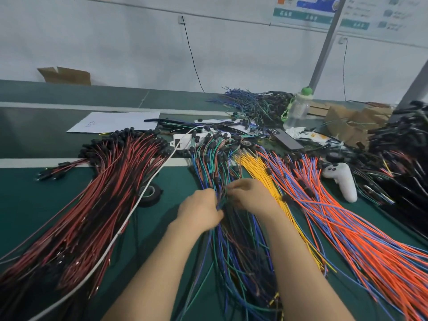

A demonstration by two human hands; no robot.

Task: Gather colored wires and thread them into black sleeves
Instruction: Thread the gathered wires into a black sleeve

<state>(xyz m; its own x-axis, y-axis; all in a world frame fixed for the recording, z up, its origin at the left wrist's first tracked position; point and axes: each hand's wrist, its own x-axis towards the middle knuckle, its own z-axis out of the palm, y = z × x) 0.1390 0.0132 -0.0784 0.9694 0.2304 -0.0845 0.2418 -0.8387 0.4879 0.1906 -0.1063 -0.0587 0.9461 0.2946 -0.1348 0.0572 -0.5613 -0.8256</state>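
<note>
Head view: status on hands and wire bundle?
Left hand, right hand both pinching blue-green wire bundle. Yellow wires crowd right side. Nothing blocking.

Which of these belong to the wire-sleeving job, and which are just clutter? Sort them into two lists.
Job: left hand and right hand, both pinching the blue-green wire bundle; red-black wires; yellow wires; orange-blue wires.
Lying about: white controller; water bottle; paper sheet; cardboard box.
</note>
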